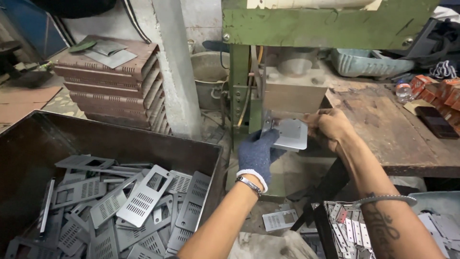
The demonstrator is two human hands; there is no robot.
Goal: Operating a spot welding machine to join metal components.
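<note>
A green press (306, 29) is standing over a worn wooden surface (383, 129), with a dark bin (120, 139) of vented metal plates (143, 196) sitting lower left. Both hands are gripping one small grey plate (292, 134) just under the press block: the gloved left hand (258, 154) is clasping its near edge, the bare right hand (329, 127) pinching its right edge.

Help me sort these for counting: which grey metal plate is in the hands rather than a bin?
The plain grey plate under the green press, held by gloved left hand and bare right hand.
</note>
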